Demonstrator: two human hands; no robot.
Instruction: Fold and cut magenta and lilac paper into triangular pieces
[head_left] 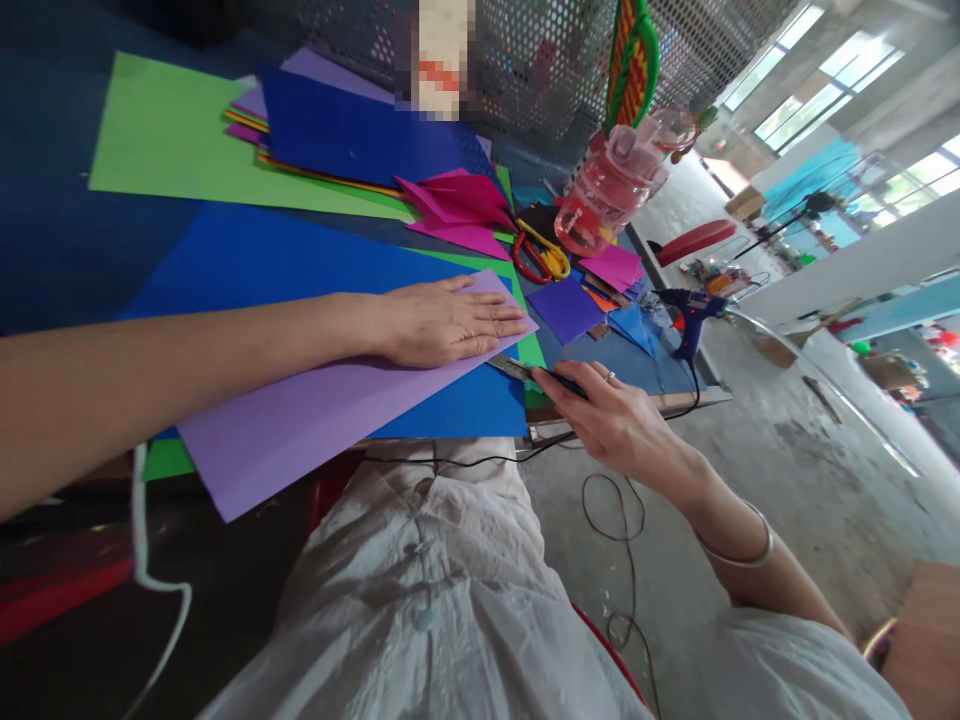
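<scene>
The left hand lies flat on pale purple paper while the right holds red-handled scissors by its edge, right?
Not scissors: the head view shows the right hand holding a dark-handled metal knife by the edge of the pale purple paper, with the left hand flat on it.

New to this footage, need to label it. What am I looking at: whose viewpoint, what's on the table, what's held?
No machine here: one person's two bare hands. The single picture comes from a head-worn camera looking forward and down. The left hand lies flat on a light purple paper sheet, above a bright blue paper sheet. The right hand holds a dark-handled metal-bladed knife, blade by the purple sheet's edge. Also on the dark blue table: folded magenta paper, red-and-yellow-handled scissors and a see-through pink bottle.
</scene>
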